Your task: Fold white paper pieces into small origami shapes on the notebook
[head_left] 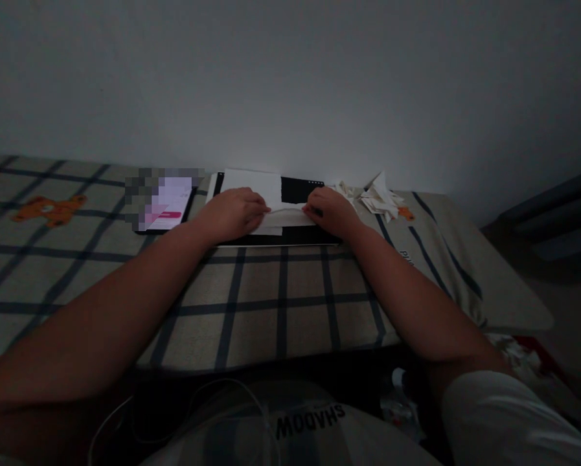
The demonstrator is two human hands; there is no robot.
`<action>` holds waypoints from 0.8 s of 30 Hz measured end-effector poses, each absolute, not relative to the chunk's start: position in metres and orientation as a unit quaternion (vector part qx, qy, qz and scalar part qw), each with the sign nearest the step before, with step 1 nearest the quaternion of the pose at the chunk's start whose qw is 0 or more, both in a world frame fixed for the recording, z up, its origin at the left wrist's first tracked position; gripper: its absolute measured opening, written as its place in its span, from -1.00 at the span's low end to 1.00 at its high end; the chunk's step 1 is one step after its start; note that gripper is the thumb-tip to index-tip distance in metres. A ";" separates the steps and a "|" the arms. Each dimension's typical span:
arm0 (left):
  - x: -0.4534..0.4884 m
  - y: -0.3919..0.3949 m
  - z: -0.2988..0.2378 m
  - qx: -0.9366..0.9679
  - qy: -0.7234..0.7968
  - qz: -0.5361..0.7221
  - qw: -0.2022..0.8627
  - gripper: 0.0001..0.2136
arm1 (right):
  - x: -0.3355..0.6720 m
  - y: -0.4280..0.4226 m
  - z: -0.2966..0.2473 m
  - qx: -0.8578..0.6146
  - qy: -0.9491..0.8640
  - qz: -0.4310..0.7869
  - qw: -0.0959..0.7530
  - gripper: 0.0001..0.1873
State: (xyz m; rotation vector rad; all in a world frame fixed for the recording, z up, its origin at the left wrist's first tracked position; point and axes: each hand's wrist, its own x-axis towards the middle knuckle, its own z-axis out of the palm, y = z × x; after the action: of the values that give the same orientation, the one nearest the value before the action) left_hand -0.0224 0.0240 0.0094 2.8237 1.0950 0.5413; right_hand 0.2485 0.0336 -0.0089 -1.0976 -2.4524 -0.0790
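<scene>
A narrow strip of white paper [290, 208] stretches between my two hands. My left hand [236, 213] pinches its left end, and my right hand [333, 210] pinches the right end with curled fingers. Beneath the hands lies a flat black board with a pale edge [302, 188]. On the left part of that board rests a larger white sheet of paper [251, 183], its right edge uneven, partly covered by my left hand. Torn, folded paper scraps [381, 197] lie in a pile just right of my right hand.
A lit phone [166, 217], partly blurred out, lies left of the board. The checked tablecloth [280, 278] covers the table, whose back meets a grey wall [290, 90]. Below the table edge at the right are a clear plastic bottle [399, 404] and crumpled paper [518, 356]. A white cable [236, 382] hangs in front of me.
</scene>
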 end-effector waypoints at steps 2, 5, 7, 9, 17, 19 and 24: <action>-0.024 0.021 0.013 0.929 0.344 0.138 0.009 -0.62 | 0.249 0.031 -0.006 -0.390 -0.896 -0.023 0.213 -0.79; -0.025 0.020 0.016 0.930 0.348 0.116 0.006 -0.56 | 0.251 0.027 -0.002 -0.369 -0.908 0.001 0.200 -0.77; -0.025 0.020 0.016 0.929 0.353 0.112 0.017 -0.58 | 0.253 0.026 -0.001 -0.360 -0.913 0.010 0.192 -0.70; -0.025 0.020 0.016 0.928 0.355 0.112 0.019 -0.60 | 0.256 0.025 0.000 -0.356 -0.915 0.016 0.186 -0.63; -0.029 0.027 0.012 0.935 0.334 0.120 0.011 -0.67 | 0.259 0.025 -0.004 -0.352 -0.912 0.043 0.206 -0.72; -0.030 0.027 0.011 0.933 0.338 0.121 0.017 -0.69 | 0.258 0.026 -0.005 -0.354 -0.910 0.054 0.207 -0.75; -0.028 0.026 0.010 0.930 0.349 0.113 0.025 -0.73 | 0.258 0.028 -0.009 -0.353 -0.911 0.068 0.203 -0.76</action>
State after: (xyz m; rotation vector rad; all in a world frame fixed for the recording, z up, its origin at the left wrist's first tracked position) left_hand -0.0279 0.0265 0.0099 2.8765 1.0788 0.3499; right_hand 0.2578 0.0280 -0.0086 -0.9840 -2.5417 0.1908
